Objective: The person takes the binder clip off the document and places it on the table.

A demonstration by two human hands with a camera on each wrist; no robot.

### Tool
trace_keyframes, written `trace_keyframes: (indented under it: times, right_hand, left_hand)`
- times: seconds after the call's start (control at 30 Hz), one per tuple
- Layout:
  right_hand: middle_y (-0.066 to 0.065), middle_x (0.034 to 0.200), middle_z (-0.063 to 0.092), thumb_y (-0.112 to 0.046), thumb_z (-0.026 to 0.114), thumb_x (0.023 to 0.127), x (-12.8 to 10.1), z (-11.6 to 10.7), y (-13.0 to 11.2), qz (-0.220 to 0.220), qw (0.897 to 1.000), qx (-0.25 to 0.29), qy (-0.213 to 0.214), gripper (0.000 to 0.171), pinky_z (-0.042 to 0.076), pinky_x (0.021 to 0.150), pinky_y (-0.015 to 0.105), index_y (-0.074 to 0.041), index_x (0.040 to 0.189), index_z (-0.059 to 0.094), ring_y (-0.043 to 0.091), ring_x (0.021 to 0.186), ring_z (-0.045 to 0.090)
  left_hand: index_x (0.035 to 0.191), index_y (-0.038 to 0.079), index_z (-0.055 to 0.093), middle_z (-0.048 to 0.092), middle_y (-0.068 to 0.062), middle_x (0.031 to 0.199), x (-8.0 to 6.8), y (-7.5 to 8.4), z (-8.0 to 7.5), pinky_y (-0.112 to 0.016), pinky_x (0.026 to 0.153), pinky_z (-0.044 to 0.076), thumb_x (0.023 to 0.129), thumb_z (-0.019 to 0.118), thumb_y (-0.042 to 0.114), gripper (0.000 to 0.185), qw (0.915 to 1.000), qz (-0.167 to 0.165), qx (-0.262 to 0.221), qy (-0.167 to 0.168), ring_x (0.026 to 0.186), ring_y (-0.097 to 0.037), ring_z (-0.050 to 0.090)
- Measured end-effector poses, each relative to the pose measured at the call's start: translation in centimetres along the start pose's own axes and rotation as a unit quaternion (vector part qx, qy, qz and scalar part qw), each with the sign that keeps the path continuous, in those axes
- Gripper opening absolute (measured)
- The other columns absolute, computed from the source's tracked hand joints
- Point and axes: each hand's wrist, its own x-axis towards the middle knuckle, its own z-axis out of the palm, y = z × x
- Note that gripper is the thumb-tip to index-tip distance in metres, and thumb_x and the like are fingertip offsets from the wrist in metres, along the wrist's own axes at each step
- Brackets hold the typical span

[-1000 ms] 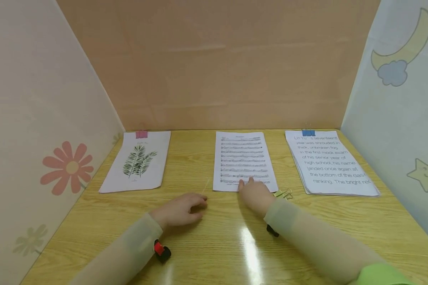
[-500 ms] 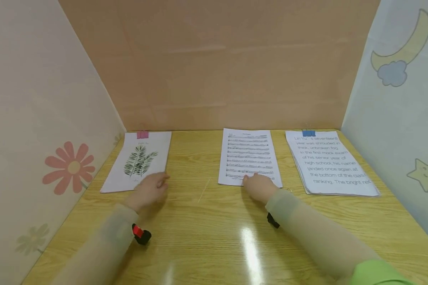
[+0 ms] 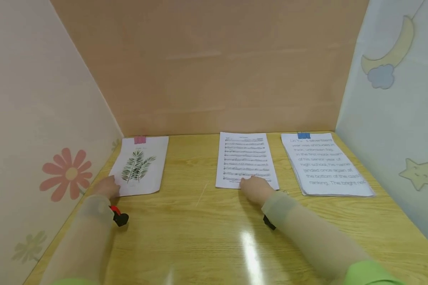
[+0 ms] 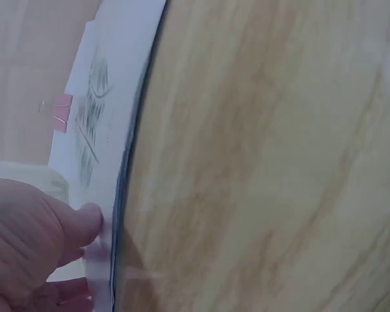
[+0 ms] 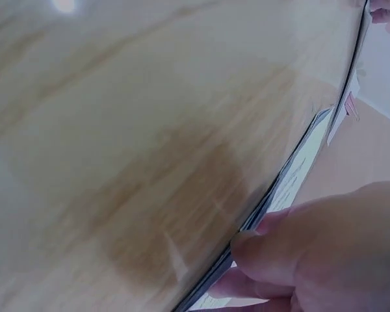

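Note:
Near the left wall my left hand (image 3: 107,187) touches the lower left corner of a paper stack with a plant drawing (image 3: 138,168). A pink binder clip (image 3: 140,139) sits on its far edge. In the left wrist view, thumb (image 4: 88,224) and fingers lie loosely at the paper near its front edge. At centre, my right hand (image 3: 257,189) pinches the front edge of a stack of sheet music (image 3: 245,160). From the right wrist view, the thumb (image 5: 247,247) presses the stack's edge, with fingers beyond it. Wire handles of a binder clip (image 3: 285,192) peek out behind that hand.
A stack of printed text pages (image 3: 324,170) with a blue binder clip (image 3: 304,135) lies at the right. All the papers lie on a wooden table (image 3: 185,237). A brown wall (image 3: 214,71) stands behind, with patterned white walls on both sides.
My left hand has travelled left from beside the sheet music, past the plant drawing's right side, to its lower left corner. The sheet music shifted a little with my right hand at its edge.

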Motion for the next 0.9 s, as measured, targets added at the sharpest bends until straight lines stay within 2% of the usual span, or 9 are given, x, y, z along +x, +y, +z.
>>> trace_keyframes:
  times: [0.13,0.2,0.3,0.37,0.43,0.53,0.63,0.8,0.9]
  right_hand:
    - [0.027,0.113,0.064,-0.014,0.037,0.104,0.1,0.0,-0.2,0.005,1.0,0.021,0.008,0.035,0.042,0.099,0.054,0.006,0.123,0.058,0.045,0.114,0.055]
    - [0.027,0.11,0.065,-0.017,0.034,0.105,0.1,0.0,-0.2,0.014,0.999,0.036,0.01,0.037,0.041,0.1,0.054,0.005,0.117,0.062,0.045,0.114,0.056]
    - [0.026,0.106,0.066,-0.017,0.032,0.106,0.1,0.0,-0.1,0.017,0.999,0.042,0.012,0.04,0.042,0.099,0.054,0.006,0.113,0.064,0.043,0.112,0.058]
    - [0.025,0.1,0.068,-0.017,0.033,0.105,0.2,0.0,-0.1,0.012,0.999,0.033,0.016,0.04,0.046,0.094,0.052,0.007,0.11,0.065,0.042,0.104,0.062]
    - [0.022,0.088,0.068,-0.015,0.034,0.105,0.2,0.0,0.0,0.006,1.0,0.021,0.02,0.04,0.052,0.085,0.049,0.007,0.104,0.066,0.037,0.09,0.066]
    - [0.016,0.076,0.065,-0.015,0.035,0.105,0.2,0.0,0.1,-0.004,1.0,0.003,0.023,0.039,0.054,0.073,0.045,0.005,0.097,0.068,0.03,0.074,0.064]
    - [0.016,0.075,0.064,-0.015,0.034,0.105,0.2,-0.2,0.2,0.0,1.0,0.012,0.022,0.041,0.054,0.073,0.045,0.004,0.092,0.068,0.029,0.072,0.062]
    - [0.018,0.082,0.066,-0.017,0.034,0.105,-0.1,-0.5,0.4,0.001,1.0,0.021,0.018,0.041,0.053,0.077,0.045,0.003,0.093,0.067,0.029,0.076,0.063]
    - [0.017,0.086,0.067,-0.02,0.032,0.105,-0.1,-0.5,0.4,0.026,0.997,0.067,0.009,0.044,0.051,0.078,0.044,0.001,0.089,0.067,0.027,0.074,0.06]
  left_hand:
    - [0.133,-0.017,0.039,0.041,-0.038,0.134,-0.5,-0.4,0.3,-0.065,0.099,0.032,0.095,0.051,0.016,0.052,0.9971,0.052,0.056,-0.002,0.122,-0.055,0.039]
    - [0.13,-0.016,0.044,0.047,-0.036,0.13,-0.8,-0.4,0.5,-0.065,0.097,0.033,0.094,0.053,0.017,0.05,0.9934,0.08,0.081,0.018,0.12,-0.054,0.042]
    - [0.129,-0.013,0.049,0.051,-0.035,0.127,-1.4,-0.2,0.8,-0.065,0.096,0.033,0.092,0.056,0.02,0.05,0.9886,0.104,0.101,0.041,0.118,-0.052,0.044]
    - [0.129,-0.01,0.052,0.052,-0.034,0.126,-1.9,0.1,1.1,-0.065,0.095,0.034,0.092,0.058,0.024,0.051,0.986,0.112,0.114,0.049,0.118,-0.051,0.045]
    - [0.129,-0.008,0.053,0.052,-0.034,0.126,-2.5,0.5,1.4,-0.065,0.096,0.033,0.091,0.06,0.028,0.053,0.9853,0.114,0.118,0.049,0.118,-0.051,0.045]
    - [0.129,-0.006,0.055,0.052,-0.034,0.126,-3.6,1.3,1.8,-0.065,0.096,0.033,0.09,0.062,0.032,0.055,0.9842,0.12,0.123,0.043,0.118,-0.05,0.045]
    - [0.13,-0.005,0.055,0.051,-0.034,0.126,-5.0,2.0,2.4,-0.065,0.097,0.033,0.09,0.063,0.034,0.056,0.9853,0.12,0.117,0.034,0.117,-0.051,0.045]
    - [0.131,-0.005,0.055,0.051,-0.034,0.126,-7.3,3.3,3.2,-0.064,0.098,0.032,0.09,0.065,0.033,0.057,0.9861,0.124,0.106,0.032,0.115,-0.053,0.045]
    - [0.131,-0.005,0.055,0.051,-0.033,0.125,-8.7,4.1,3.7,-0.063,0.098,0.033,0.089,0.066,0.033,0.057,0.9863,0.126,0.101,0.032,0.113,-0.052,0.046]
